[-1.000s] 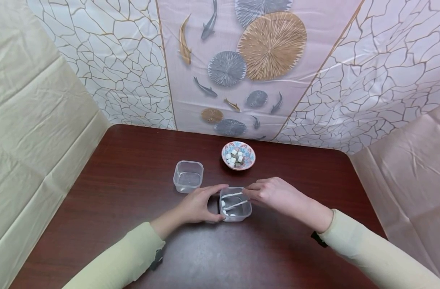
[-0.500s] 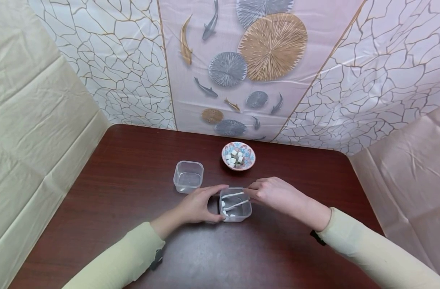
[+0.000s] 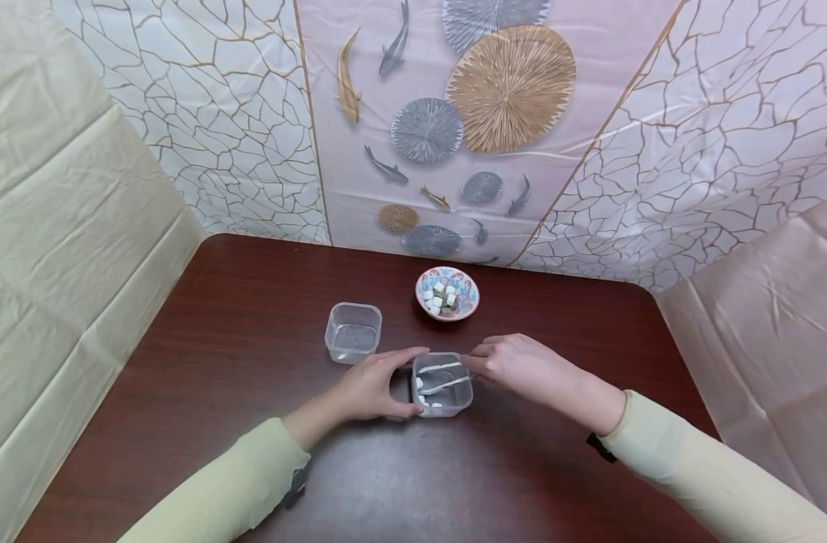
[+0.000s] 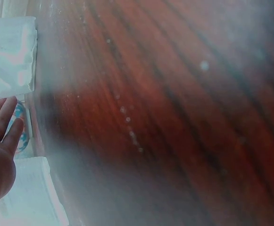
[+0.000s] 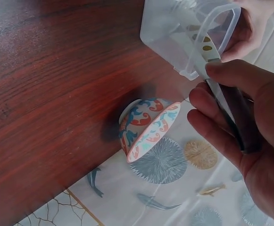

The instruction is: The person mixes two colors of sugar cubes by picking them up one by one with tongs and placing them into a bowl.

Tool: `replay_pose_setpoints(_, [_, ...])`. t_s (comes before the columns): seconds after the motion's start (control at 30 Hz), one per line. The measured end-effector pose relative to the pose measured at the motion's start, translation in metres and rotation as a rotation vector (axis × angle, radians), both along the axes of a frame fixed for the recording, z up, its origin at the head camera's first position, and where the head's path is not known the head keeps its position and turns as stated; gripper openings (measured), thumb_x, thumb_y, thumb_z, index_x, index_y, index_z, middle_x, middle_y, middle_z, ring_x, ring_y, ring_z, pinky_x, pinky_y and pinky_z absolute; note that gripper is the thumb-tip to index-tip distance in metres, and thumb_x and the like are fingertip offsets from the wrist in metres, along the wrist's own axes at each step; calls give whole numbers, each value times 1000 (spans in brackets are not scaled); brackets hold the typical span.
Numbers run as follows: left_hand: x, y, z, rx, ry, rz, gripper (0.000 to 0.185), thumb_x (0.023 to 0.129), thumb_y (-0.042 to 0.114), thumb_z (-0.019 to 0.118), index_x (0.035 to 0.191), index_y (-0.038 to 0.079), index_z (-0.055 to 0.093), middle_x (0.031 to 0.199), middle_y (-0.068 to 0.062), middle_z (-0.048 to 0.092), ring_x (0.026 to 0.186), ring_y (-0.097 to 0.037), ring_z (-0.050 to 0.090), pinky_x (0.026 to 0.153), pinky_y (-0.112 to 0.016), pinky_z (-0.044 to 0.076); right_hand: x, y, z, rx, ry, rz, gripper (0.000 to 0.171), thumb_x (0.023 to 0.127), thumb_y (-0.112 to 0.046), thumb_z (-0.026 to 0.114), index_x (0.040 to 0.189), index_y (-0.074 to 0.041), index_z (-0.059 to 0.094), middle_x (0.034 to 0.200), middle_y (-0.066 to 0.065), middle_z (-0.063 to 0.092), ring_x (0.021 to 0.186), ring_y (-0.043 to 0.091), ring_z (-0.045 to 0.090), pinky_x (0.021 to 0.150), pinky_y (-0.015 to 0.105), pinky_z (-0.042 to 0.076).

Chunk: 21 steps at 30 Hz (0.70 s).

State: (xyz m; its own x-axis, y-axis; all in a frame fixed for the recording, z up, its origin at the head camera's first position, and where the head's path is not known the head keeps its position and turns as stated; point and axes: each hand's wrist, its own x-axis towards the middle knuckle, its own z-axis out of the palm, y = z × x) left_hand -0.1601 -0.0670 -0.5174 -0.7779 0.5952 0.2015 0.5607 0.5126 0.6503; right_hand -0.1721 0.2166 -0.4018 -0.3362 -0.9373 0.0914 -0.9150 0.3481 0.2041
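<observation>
My left hand (image 3: pixel 372 388) grips the left side of a clear plastic container (image 3: pixel 447 412), thumb at the near corner and fingers at the far one. My right hand (image 3: pixel 515 363) holds metal tongs (image 3: pixel 445 385); their dark handle (image 5: pixel 243 115) lies in its fingers in the right wrist view. Both arms of the tongs reach into this container, spread apart. Several small white pieces (image 3: pixel 420 383) lie along its left and near walls. Whether the tips touch any piece I cannot tell. Behind the container stands a patterned bowl (image 3: pixel 469 308) with white cubes (image 3: pixel 435 302) and brownish pieces in it.
A second clear container (image 3: pixel 353 357), with no contents visible, stands to the left, just beyond my left hand. The dark red-brown table (image 3: pixel 250 324) meets a patterned cloth (image 3: pixel 427 132) at the back, and pale cloth walls (image 3: pixel 67 249) rise at the sides.
My right hand and the tongs have shifted very slightly to the right. The left hand, both containers and the bowl stay where they were.
</observation>
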Motion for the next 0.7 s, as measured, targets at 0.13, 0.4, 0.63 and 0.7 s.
replay_pose_setpoints(0.13, [0, 0, 0, 3, 0, 2, 90, 78, 38, 92, 156, 14, 55, 148, -3, 66, 132, -22, 65, 108, -43, 54, -3, 2, 1, -63, -104, -6, 35, 78, -2, 89, 110, -8, 76, 91, -2, 76, 84, 16, 72, 69, 33, 61])
replay_pose_setpoints(0.4, [0, 1, 1, 1, 11, -2, 91, 78, 38, 92, 156, 13, 55, 148, -4, 66, 133, -22, 65, 109, -43, 53, -10, 7, -3, -116, -232, -35, 37, 81, -3, 88, 117, -3, 80, 106, 5, 81, 96, 19, 77, 81, 38, 64])
replay_pose_setpoints(0.63, [0, 1, 0, 4, 14, -7, 90, 77, 37, 93, 156, 13, 55, 148, -4, 66, 132, -22, 65, 109, -43, 54, -13, 6, -7, -121, -229, -32, 35, 81, -4, 87, 116, -4, 80, 104, 5, 81, 95, 19, 77, 79, 38, 64])
replay_pose_setpoints(0.7, [0, 1, 0, 6, 14, -6, 90, 78, 37, 93, 156, 13, 55, 148, -4, 66, 132, -22, 65, 108, -43, 54, -13, 6, -8, -122, -225, -25, 33, 82, -4, 87, 115, -5, 80, 104, 4, 81, 94, 18, 77, 79, 38, 64])
